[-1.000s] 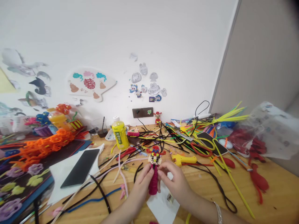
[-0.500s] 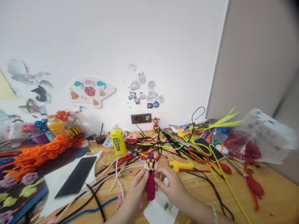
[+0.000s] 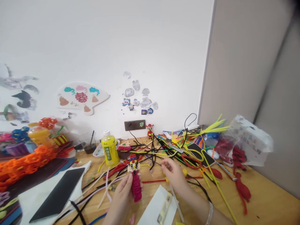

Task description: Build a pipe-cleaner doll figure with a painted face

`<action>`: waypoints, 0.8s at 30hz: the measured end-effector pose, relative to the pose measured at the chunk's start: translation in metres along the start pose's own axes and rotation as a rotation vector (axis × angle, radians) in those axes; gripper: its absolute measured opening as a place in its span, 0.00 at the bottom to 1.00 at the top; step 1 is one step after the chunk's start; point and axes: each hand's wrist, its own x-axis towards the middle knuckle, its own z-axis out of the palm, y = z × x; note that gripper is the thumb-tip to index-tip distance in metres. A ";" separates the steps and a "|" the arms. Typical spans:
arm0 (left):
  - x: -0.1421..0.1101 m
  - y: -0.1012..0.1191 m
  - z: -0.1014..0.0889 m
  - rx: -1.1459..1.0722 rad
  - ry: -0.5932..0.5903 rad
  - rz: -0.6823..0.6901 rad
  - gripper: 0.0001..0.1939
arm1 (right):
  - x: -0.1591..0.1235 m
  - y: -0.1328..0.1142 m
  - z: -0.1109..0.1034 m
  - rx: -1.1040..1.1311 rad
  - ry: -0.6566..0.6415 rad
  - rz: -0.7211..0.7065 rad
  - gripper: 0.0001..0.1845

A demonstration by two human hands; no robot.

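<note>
Grips doll [image 3: 136, 187] in left hand [image 3: 123, 191], pinching magenta body below cream head, with thumb on near side. Tilts slightly, head end up, above near middle of table [image 3: 262, 191]. Holds right hand [image 3: 173, 175] apart from doll, off to its right, with fingers curled and thumb drawn in close to index. Cannot tell if pinching anything thin there. Wears silvery bracelet [image 3: 209, 214] on right wrist. Partly covers yellow glue gun [image 3: 184, 172] with right hand from this angle. Below, between hands, see white paper [image 3: 148, 208] with small pale-yellow packet [image 3: 165, 207] lying on it, plus thin pale strip [image 3: 176, 200] at its right edge. Behind doll and to left, see yellow bottle [image 3: 111, 152] upright, capped, near white tray [image 3: 99, 150]. Farther left, see black phone [image 3: 60, 193] on larger white sheet [image 3: 27, 200], then orange garland [image 3: 25, 166]. Against wall by socket [image 3: 134, 125], see small figure [image 3: 150, 131] in red hat. On right, see heap of colored stems [image 3: 197, 135], with scissors [image 3: 175, 148] and second phone [image 3: 190, 147] among them, then clear bag [image 3: 254, 140] and red balloon [image 3: 243, 188].
</note>
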 end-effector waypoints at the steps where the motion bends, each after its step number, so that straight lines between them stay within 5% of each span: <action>1: 0.001 -0.001 -0.001 0.000 -0.001 -0.009 0.23 | 0.002 0.002 -0.002 0.019 0.001 0.022 0.06; 16: 0.002 0.001 -0.007 -0.048 -0.077 -0.014 0.17 | 0.040 0.062 -0.064 -0.320 0.019 0.172 0.11; 20: 0.002 0.004 -0.005 -0.086 -0.117 0.005 0.18 | 0.052 0.054 -0.058 -0.416 -0.137 0.135 0.13; 24: 0.003 0.006 -0.003 -0.099 -0.166 0.008 0.20 | 0.074 0.036 -0.023 -0.558 -0.416 0.044 0.10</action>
